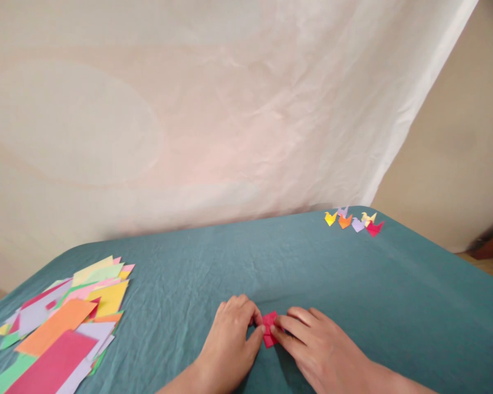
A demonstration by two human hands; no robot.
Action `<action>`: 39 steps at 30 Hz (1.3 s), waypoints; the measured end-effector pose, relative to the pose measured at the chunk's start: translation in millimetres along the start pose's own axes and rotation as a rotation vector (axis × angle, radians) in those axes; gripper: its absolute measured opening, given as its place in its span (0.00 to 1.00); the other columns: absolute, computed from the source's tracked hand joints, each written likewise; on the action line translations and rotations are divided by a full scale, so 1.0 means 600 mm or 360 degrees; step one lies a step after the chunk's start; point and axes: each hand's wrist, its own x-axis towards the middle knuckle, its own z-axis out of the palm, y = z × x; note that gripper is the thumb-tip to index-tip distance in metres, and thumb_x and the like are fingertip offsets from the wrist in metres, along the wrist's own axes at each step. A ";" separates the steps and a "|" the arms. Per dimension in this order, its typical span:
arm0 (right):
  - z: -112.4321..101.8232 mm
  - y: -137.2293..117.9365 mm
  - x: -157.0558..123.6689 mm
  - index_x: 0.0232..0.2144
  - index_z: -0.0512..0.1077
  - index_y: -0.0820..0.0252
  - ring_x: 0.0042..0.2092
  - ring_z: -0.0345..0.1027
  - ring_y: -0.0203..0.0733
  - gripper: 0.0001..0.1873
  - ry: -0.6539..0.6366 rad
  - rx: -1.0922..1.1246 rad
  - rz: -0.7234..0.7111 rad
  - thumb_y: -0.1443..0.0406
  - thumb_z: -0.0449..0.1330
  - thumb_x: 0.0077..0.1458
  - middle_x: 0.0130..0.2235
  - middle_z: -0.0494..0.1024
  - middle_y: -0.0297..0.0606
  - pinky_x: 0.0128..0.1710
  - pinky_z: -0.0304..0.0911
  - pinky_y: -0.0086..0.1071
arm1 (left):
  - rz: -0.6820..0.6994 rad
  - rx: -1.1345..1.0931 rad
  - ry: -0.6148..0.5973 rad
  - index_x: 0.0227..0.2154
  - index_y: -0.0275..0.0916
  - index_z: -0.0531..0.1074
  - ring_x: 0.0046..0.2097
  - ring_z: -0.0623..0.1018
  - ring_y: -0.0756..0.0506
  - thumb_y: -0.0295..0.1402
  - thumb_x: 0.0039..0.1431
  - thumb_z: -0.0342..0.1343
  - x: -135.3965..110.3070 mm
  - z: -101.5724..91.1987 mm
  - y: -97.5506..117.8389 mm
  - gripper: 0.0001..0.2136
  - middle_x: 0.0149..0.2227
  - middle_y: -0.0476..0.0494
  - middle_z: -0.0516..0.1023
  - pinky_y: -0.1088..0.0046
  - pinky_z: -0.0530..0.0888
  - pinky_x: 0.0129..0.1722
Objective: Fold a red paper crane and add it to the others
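Observation:
A small folded red paper (269,330) lies on the teal tablecloth (296,262) near the front edge. My left hand (230,342) has its fingers curled, and its thumb presses on the paper's left side. My right hand (316,347) lies flatter, with its fingertips pinching the paper's right side. Most of the red paper is hidden under the fingers.
A loose pile of coloured paper sheets (61,323) covers the table's left front. Several small folded paper figures (353,220) in yellow, orange, lilac and red stand at the far right. A pale cloth backdrop (213,109) hangs behind the table.

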 end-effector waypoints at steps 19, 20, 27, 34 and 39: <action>0.007 0.000 0.000 0.46 0.70 0.60 0.41 0.64 0.44 0.15 0.0037 -0.0103 -0.0040 0.68 0.58 0.55 0.43 0.76 0.35 0.37 0.60 0.35 | 0.0014 0.0033 0.0016 0.28 0.39 0.69 0.37 0.70 0.44 0.26 0.56 0.52 0.002 0.000 -0.001 0.04 0.33 0.47 0.72 0.68 0.63 0.38; 0.007 0.000 0.000 0.46 0.70 0.60 0.41 0.64 0.44 0.14 0.0035 -0.0109 -0.0041 0.68 0.59 0.55 0.43 0.76 0.35 0.37 0.60 0.35 | 0.0022 0.0029 0.0028 0.29 0.39 0.69 0.37 0.70 0.44 0.26 0.56 0.52 0.003 0.000 -0.002 0.04 0.32 0.47 0.72 0.68 0.63 0.38; 0.005 0.000 -0.002 0.47 0.69 0.60 0.41 0.64 0.43 0.14 0.0040 -0.0167 -0.0047 0.66 0.56 0.58 0.43 0.75 0.37 0.37 0.60 0.35 | 0.0425 0.0012 -0.0007 0.36 0.45 0.75 0.39 0.69 0.45 0.29 0.64 0.49 0.003 -0.009 -0.013 0.09 0.35 0.47 0.73 0.69 0.63 0.39; 0.006 0.000 -0.002 0.48 0.69 0.60 0.41 0.64 0.44 0.15 0.0009 -0.0155 -0.0042 0.66 0.57 0.57 0.43 0.75 0.37 0.37 0.60 0.35 | 0.0360 -0.0005 0.0042 0.35 0.48 0.78 0.39 0.70 0.46 0.31 0.60 0.55 0.010 -0.007 -0.020 0.07 0.35 0.47 0.74 0.69 0.63 0.38; 0.002 -0.002 -0.001 0.48 0.69 0.60 0.41 0.65 0.44 0.16 0.0015 -0.0150 -0.0040 0.67 0.57 0.56 0.43 0.76 0.36 0.37 0.61 0.35 | 0.0243 -0.0046 0.0045 0.32 0.49 0.79 0.39 0.71 0.46 0.30 0.56 0.60 0.015 -0.005 -0.021 0.06 0.33 0.49 0.74 0.68 0.64 0.40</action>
